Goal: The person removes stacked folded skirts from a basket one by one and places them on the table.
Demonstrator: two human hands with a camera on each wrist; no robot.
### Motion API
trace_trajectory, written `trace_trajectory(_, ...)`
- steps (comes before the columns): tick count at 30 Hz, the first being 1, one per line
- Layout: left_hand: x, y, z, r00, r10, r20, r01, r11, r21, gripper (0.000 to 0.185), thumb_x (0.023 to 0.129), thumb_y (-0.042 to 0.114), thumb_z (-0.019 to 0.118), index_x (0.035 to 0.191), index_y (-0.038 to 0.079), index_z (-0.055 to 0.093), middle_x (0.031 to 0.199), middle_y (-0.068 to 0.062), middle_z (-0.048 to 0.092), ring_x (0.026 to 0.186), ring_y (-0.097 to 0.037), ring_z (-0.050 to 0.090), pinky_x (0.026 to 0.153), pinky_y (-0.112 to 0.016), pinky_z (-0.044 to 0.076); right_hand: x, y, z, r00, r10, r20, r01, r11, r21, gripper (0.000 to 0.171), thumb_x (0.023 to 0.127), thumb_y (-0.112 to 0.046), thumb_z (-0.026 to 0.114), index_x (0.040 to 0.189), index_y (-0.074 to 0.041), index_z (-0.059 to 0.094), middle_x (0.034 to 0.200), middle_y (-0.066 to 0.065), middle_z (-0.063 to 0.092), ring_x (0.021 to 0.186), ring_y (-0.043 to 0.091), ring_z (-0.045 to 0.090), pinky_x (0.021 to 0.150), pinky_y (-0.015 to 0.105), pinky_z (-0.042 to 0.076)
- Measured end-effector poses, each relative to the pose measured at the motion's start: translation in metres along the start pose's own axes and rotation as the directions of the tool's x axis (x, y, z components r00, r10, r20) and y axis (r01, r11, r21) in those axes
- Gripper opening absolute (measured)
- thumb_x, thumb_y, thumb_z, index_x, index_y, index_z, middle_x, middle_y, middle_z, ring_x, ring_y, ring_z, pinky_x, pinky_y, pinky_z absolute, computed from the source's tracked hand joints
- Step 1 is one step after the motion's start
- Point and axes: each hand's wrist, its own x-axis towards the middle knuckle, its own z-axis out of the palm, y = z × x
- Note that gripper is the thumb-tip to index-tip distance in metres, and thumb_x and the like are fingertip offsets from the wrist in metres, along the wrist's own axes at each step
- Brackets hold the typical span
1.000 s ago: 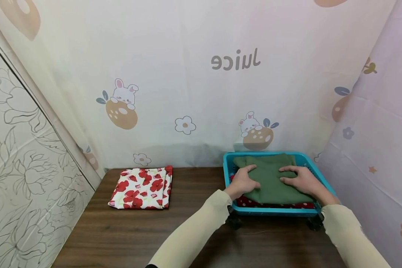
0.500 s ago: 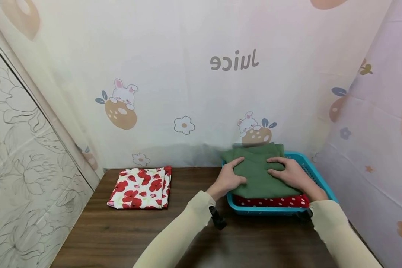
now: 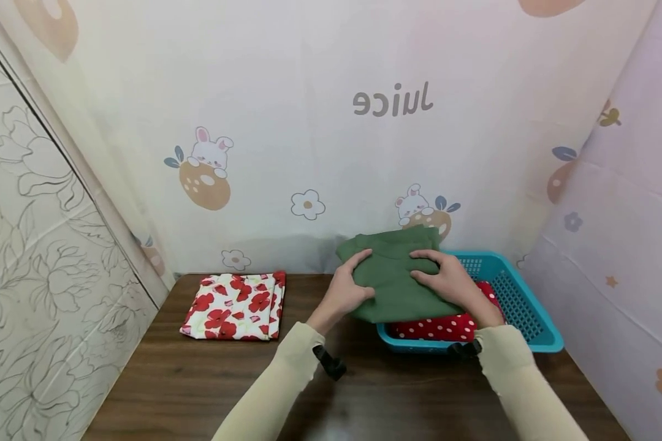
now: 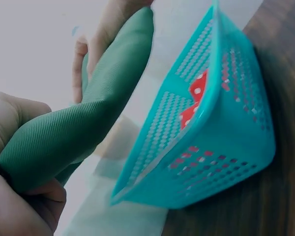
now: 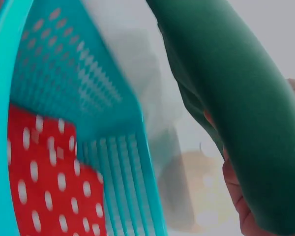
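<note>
Both hands hold a folded green cloth [image 3: 391,285] up over the left part of a turquoise basket [image 3: 521,309]. My left hand [image 3: 342,289] grips its left side; in the left wrist view the left hand [image 4: 14,204] wraps thumb and fingers round the fold. On the opposite side my right hand [image 3: 449,280] grips the cloth, some fingers hidden beneath. The left wrist view shows the green cloth [image 4: 108,86] raised well clear of the basket rim. Inside the basket lies a red cloth with white dots [image 5: 54,179], partly covered by the green one in the head view.
A folded white cloth with red flowers [image 3: 232,306] lies at the left on the dark wooden table [image 3: 375,398]. Printed curtains [image 3: 309,153] hang close behind the table and along its right side. Small black devices are strapped at both wrists.
Both hands have lifted the green cloth from the basket and carried it left. More of the basket's right side and the red dotted cloth now shows.
</note>
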Motion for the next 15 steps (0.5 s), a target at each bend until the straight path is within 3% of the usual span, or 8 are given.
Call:
trace_trajectory(4, -0.006, -0.009, -0.024, 1.0, 0.02, -0.025, -0.021, 0.999, -0.045, 0.086, 0.08, -0.006, 0.067, 0.152, 0.037, 0.049, 0.159, -0.006, 0.043, 0.114, -0.029, 0.053, 0.075, -0.036, 0.049, 0.006, -0.014, 0.02, 1.0, 0.001, -0.022, 0.0, 0.997, 0.083, 0.045, 0.099, -0.024, 0.07, 0.141, -0.009, 0.062, 0.143, 0.027, 0.056, 0.122, 0.044, 0.058, 0.095, 0.058, 0.051)
trace_trajectory(7, -0.011, -0.017, -0.043, 0.999, 0.029, -0.042, -0.032, 0.997, -0.072, 0.077, 0.084, -0.001, 0.069, 0.15, 0.036, 0.052, 0.158, -0.005, 0.046, 0.121, -0.03, 0.056, 0.084, -0.04, 0.053, 0.011, -0.024, 0.035, 0.999, 0.001, -0.049, 0.005, 0.993, 0.121, 0.045, 0.098, -0.022, 0.071, 0.14, -0.01, 0.062, 0.143, 0.026, 0.057, 0.122, 0.043, 0.059, 0.095, 0.057, 0.051)
trace_trajectory(11, -0.017, -0.03, -0.066, 0.996, 0.045, -0.077, -0.05, 0.997, -0.057, 0.065, 0.091, 0.008, 0.071, 0.148, 0.035, 0.055, 0.157, -0.005, 0.047, 0.132, -0.032, 0.056, 0.1, -0.05, 0.053, 0.017, -0.041, 0.057, 0.997, -0.003, -0.072, 0.013, 0.989, 0.146, 0.044, 0.097, -0.019, 0.072, 0.139, -0.009, 0.063, 0.142, 0.025, 0.059, 0.122, 0.043, 0.059, 0.096, 0.057, 0.052)
trace_trajectory(15, -0.029, -0.044, -0.085, 0.993, 0.056, -0.106, -0.06, 0.998, -0.031, 0.067, 0.092, 0.007, 0.071, 0.15, 0.035, 0.053, 0.16, -0.003, 0.044, 0.14, -0.032, 0.05, 0.108, -0.056, 0.047, 0.022, -0.057, 0.08, 0.998, 0.0, -0.07, 0.01, 0.99, 0.139, 0.044, 0.096, -0.016, 0.073, 0.138, -0.008, 0.064, 0.142, 0.023, 0.06, 0.125, 0.043, 0.059, 0.102, 0.058, 0.051)
